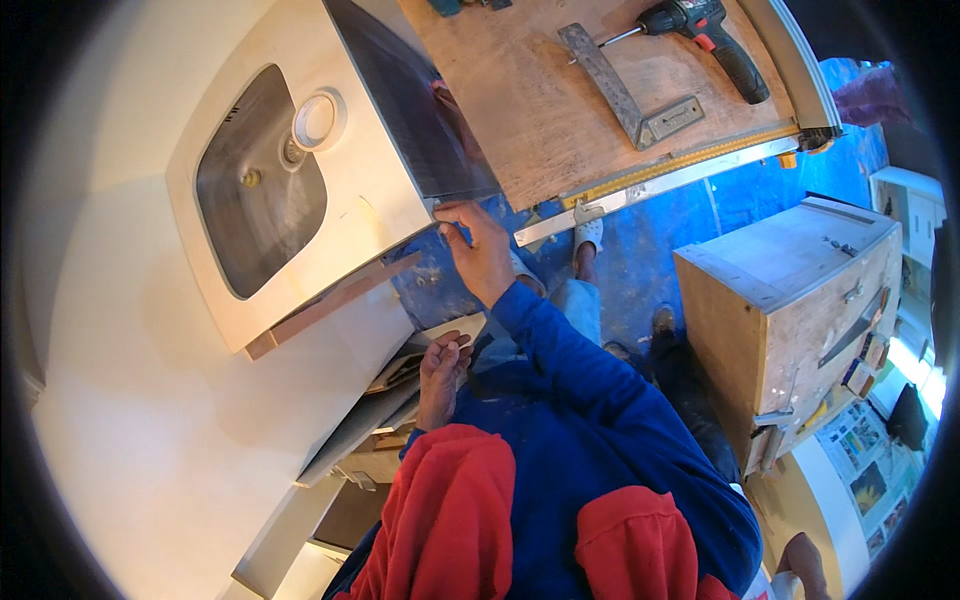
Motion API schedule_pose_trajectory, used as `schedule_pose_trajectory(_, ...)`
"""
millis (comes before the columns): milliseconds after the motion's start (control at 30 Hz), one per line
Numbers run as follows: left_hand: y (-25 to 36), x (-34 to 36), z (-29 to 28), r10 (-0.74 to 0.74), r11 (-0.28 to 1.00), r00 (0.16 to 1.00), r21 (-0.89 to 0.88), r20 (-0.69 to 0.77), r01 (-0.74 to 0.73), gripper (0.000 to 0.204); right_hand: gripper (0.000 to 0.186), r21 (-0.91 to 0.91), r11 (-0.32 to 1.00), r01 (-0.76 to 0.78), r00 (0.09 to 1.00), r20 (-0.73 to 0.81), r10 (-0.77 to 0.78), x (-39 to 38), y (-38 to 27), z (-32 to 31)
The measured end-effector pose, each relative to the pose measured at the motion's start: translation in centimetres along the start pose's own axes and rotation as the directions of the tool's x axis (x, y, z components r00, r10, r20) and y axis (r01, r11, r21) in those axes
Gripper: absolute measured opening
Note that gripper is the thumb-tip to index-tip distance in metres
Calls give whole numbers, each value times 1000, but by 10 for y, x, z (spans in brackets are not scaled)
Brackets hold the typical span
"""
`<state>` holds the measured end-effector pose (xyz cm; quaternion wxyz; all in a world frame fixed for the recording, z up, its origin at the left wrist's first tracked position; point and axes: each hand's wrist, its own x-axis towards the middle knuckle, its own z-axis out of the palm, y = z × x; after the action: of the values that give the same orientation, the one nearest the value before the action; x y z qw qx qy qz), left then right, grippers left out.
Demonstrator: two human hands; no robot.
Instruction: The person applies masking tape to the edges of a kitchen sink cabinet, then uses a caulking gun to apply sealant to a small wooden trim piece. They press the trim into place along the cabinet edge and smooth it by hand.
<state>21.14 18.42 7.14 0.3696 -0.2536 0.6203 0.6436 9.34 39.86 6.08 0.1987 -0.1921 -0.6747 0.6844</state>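
A pale countertop (365, 215) with an inset metal sink (262, 190) stands at the upper left. My right hand (480, 255) reaches to its near right corner, thumb and forefinger closed on the edge there. Lower down and nearer to my body, my left hand (440, 375) is held palm up with its fingers curled in toward the thumb. Whether something small lies in those fingers is too unclear to tell. A round white ring-shaped object (319, 119) rests at the sink's rim.
A wooden board (520, 110) at the top carries a cordless drill (710, 45), a try square (620, 90) and a yellow rule (690, 160). A wooden cabinet (740, 280) stands right. Blue sheeting (640, 250) covers the floor; another person's foot (588, 230) shows beyond.
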Motion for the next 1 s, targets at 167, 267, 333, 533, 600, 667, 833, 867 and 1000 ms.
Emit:
schedule_pose_trajectory(167,38,9,13,271,922,960,302,-64,-241,35,15,124,982,-139,989,76,131,5,11,-3)
schedule_pose_trajectory(267,84,21,24,513,738,857,537,-53,-408,29,15,249,935,-252,965,143,222,15,18,-5)
schedule_pose_trajectory(333,117,27,36,606,607,795,666,-34,-434,27,15,284,915,-286,954,172,245,25,22,-5)
schedule_pose_trajectory(533,183,52,78,787,151,575,832,225,-534,43,18,267,898,-348,936,158,315,31,23,0)
schedule_pose_trajectory(600,192,63,87,768,51,573,864,286,-500,53,21,308,884,-352,934,180,309,32,24,0)
schedule_pose_trajectory(667,194,74,93,744,14,592,880,309,-476,61,25,334,852,-403,911,237,338,33,26,-3)
schedule_pose_trajectory(833,199,87,96,712,-201,551,879,435,-433,61,29,406,785,-468,879,305,367,35,33,-3)
schedule_pose_trajectory(867,201,89,96,703,-212,556,877,443,-432,60,29,399,790,-465,880,305,364,35,35,-3)
schedule_pose_trajectory(1000,207,95,96,649,-293,547,838,528,-461,57,29,385,797,-465,878,315,360,35,39,-3)
